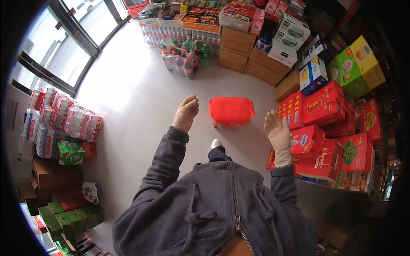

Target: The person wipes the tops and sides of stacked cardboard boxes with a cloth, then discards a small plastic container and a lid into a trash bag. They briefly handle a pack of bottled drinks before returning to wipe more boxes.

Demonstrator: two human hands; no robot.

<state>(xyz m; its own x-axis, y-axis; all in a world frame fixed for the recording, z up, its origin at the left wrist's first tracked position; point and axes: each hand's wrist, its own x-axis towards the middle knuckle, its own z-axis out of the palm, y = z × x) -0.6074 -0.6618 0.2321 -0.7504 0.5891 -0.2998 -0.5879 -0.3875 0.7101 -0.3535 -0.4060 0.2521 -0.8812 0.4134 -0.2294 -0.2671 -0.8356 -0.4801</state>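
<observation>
My left hand [187, 110], in a pale glove, is raised in front of me with nothing in it; its fingers are slightly bent. Opposite it, my right hand [277, 136] wears a similar glove and is held palm inward, fingers spread a little, also holding nothing. Between the two hands, a bright red block-shaped object [232, 111] with a smooth top and rounded corners is seen beyond my shoe [215, 143]. Neither hand touches it. My right hand appears close to the stacked red gift boxes [307, 140], though contact cannot be told.
Shrink-wrapped drink packs [67, 115] are piled at left, near the glass doors [67, 41]. Bottles of cola [181, 62] stand ahead on the grey floor [134, 105]. Brown cartons [237, 44] and snack trays [201, 19] line the back. Green boxes [72, 220] lie lower left.
</observation>
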